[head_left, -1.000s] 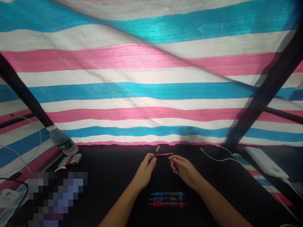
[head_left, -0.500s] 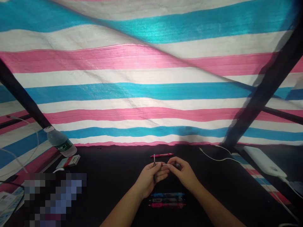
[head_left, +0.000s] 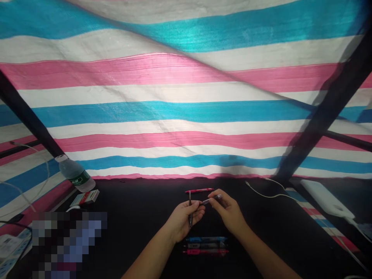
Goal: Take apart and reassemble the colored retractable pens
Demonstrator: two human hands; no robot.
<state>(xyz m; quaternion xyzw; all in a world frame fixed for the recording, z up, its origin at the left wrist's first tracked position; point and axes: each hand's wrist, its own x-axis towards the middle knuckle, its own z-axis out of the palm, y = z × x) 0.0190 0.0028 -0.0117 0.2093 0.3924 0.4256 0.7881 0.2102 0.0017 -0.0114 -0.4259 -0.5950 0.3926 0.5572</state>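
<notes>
Two hands (head_left: 184, 221) (head_left: 226, 211), fingers (head_left: 197, 212) gripping one pen part (head_left: 190, 220) (head_left: 209, 200) each, four pens (head_left: 199, 190) (head_left: 205, 239) (head_left: 205, 245) (head_left: 205, 251) nearby

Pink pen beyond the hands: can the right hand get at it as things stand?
Likely yes. The pink pen lies just beyond the right hand, and nothing stands between them. The catch: that hand is holding a pen part, so it would probably need to set that down first.

A plastic water bottle (head_left: 76, 175) lies beside a striped tarp (head_left: 186, 116).
</notes>
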